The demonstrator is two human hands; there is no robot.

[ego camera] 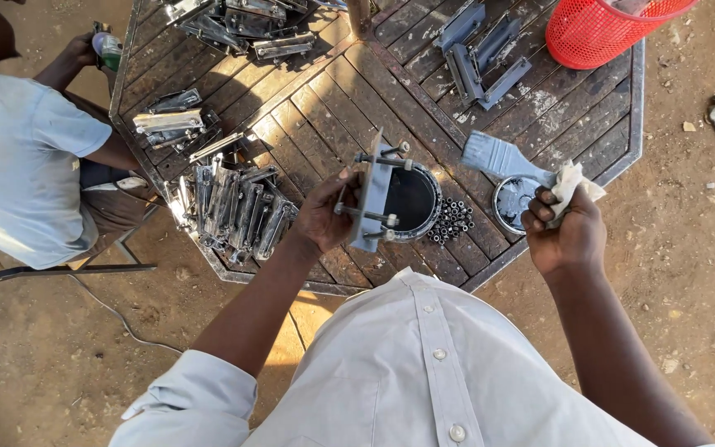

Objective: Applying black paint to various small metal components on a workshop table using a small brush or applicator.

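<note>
My left hand (323,217) grips a grey painted metal bracket (374,194) with bolts through it, held on edge above an open paint can (414,201). My right hand (567,234) holds a wide paintbrush (502,160) by its handle, wrapped in a white rag (573,184). The brush bristles point left, over the can's lid (511,201), which lies on the table. A small pile of dark nuts (452,221) sits between the can and the lid.
The wooden slatted table (337,99) carries heaps of bare metal brackets (237,211) at left, more at the top, and grey painted ones (482,50). A red mesh basket (602,29) stands at the top right. Another person (18,157) sits at left holding a can.
</note>
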